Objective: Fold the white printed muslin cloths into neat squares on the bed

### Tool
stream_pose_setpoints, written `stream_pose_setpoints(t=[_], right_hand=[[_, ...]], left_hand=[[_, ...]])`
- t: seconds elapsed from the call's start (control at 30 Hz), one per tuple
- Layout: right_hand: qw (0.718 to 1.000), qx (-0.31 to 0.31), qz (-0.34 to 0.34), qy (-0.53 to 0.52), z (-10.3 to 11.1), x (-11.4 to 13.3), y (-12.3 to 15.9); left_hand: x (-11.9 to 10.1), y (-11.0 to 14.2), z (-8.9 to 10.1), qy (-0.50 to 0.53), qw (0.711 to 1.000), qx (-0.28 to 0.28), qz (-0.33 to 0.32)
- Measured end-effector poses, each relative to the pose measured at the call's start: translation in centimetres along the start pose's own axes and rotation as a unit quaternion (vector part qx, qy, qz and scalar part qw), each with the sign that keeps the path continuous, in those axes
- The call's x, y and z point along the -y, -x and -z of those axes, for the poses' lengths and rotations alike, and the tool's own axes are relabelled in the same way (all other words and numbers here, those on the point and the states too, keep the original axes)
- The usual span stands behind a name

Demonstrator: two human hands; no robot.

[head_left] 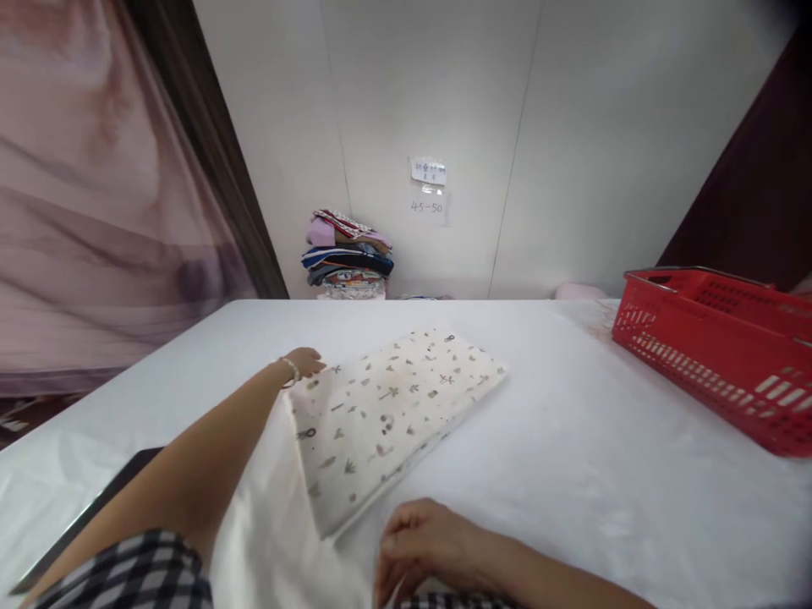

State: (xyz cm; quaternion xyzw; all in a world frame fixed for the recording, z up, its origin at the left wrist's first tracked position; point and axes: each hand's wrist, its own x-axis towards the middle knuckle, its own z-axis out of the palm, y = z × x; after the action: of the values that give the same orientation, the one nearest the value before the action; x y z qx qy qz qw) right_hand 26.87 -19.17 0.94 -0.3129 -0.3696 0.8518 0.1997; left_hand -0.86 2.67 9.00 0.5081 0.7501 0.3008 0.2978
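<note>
A white cloth (390, 397) with a small print of palm trees and other little figures lies folded on the table. Its plain white side (279, 507) is turned up at the near left and reaches down toward my body. My left hand (305, 362), with a beaded bracelet at the wrist, is closed at the cloth's far left corner; its fingertips are partly hidden. Close to the table's near side, my right hand (422, 545) is curled, its thumb and fingers pinching the cloth's near edge low in the view.
A red plastic basket (716, 364) stands on the white table (571, 491) at the right. Folded clothes (348, 258) are stacked behind the far edge, by a wall with paper labels (429, 172). A dark flat object (95, 507) lies beneath my left arm. Pink curtain (95, 211) hangs left.
</note>
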Motion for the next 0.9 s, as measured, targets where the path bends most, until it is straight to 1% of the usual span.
stream_pose_setpoints(t=[0.03, 0.07, 0.1, 0.13, 0.17, 0.2, 0.23, 0.27, 0.3, 0.33, 0.37, 0.43, 0.5, 0.57, 0.63, 0.67, 0.73, 0.8, 0.87, 0.9], right_hand=[[0.999, 0.006, 0.016, 0.032, -0.1, 0.5, -0.4], [0.997, -0.011, 0.042, 0.070, 0.3, 1.3, -0.6], [0.989, -0.048, 0.074, 0.117, 1.3, 2.6, -0.6], [0.974, -0.097, 0.108, 0.173, 2.9, 4.1, -0.4], [0.942, -0.162, 0.159, 0.248, 4.8, 5.9, -0.2], [0.889, -0.233, 0.212, 0.331, 7.1, 7.7, 0.0], [0.828, -0.308, 0.243, 0.401, 9.6, 9.6, 0.2], [0.773, -0.371, 0.240, 0.455, 12.0, 11.5, 0.2], [0.724, -0.425, 0.205, 0.503, 14.4, 13.1, 0.2], [0.681, -0.470, 0.140, 0.543, 16.6, 14.6, 0.1], [0.668, -0.486, 0.107, 0.553, 18.5, 15.8, 0.0], [0.660, -0.491, 0.065, 0.566, 21.3, 17.6, -0.5], [0.669, -0.479, 0.035, 0.568, 23.0, 18.6, -1.2], [0.680, -0.465, 0.009, 0.568, 23.8, 19.1, -2.0], [0.695, -0.448, -0.014, 0.562, 24.2, 19.5, -2.7], [0.704, -0.441, -0.024, 0.557, 24.3, 19.7, -3.0], [0.723, -0.431, -0.041, 0.539, 24.4, 19.9, -3.4], [0.744, -0.423, -0.051, 0.515, 24.6, 20.0, -3.2], [0.770, -0.413, -0.052, 0.484, 24.7, 19.6, -2.3], [0.780, -0.410, -0.049, 0.470, 24.6, 19.1, -1.5]], left_hand=[[1.3, 0.0, 1.0, -0.018, 1.000, -0.021, 0.007], [2.6, 0.2, 1.7, -0.034, 0.999, -0.034, 0.015], [4.1, 0.7, 2.3, -0.046, 0.998, -0.043, 0.021], [5.5, 1.4, 2.6, -0.052, 0.997, -0.052, 0.022], [6.8, 2.3, 2.7, -0.054, 0.996, -0.059, 0.023], [8.0, 3.4, 2.6, -0.054, 0.996, -0.063, 0.024], [9.1, 4.7, 2.4, -0.045, 0.996, -0.063, 0.034], [9.9, 6.1, 2.0, -0.027, 0.997, -0.058, 0.053], [10.4, 7.5, 1.5, 0.004, 0.996, -0.047, 0.078], [10.7, 9.0, 0.9, 0.075, 0.989, -0.033, 0.126], [10.7, 10.3, 0.4, 0.146, 0.976, -0.013, 0.159], [10.1, 12.6, -0.7, 0.254, 0.945, 0.014, 0.204], [9.2, 14.1, -1.6, 0.308, 0.923, 0.046, 0.226], [8.3, 14.8, -2.3, 0.335, 0.908, 0.090, 0.236], [7.8, 14.8, -2.8, 0.354, 0.896, 0.133, 0.233], [7.7, 14.7, -3.1, 0.362, 0.893, 0.143, 0.226], [7.7, 14.2, -3.8, 0.375, 0.894, 0.131, 0.208], [7.9, 13.6, -4.5, 0.382, 0.900, 0.094, 0.185], [8.0, 12.9, -5.1, 0.383, 0.905, 0.062, 0.176], [8.1, 12.6, -5.2, 0.385, 0.904, 0.058, 0.176]])
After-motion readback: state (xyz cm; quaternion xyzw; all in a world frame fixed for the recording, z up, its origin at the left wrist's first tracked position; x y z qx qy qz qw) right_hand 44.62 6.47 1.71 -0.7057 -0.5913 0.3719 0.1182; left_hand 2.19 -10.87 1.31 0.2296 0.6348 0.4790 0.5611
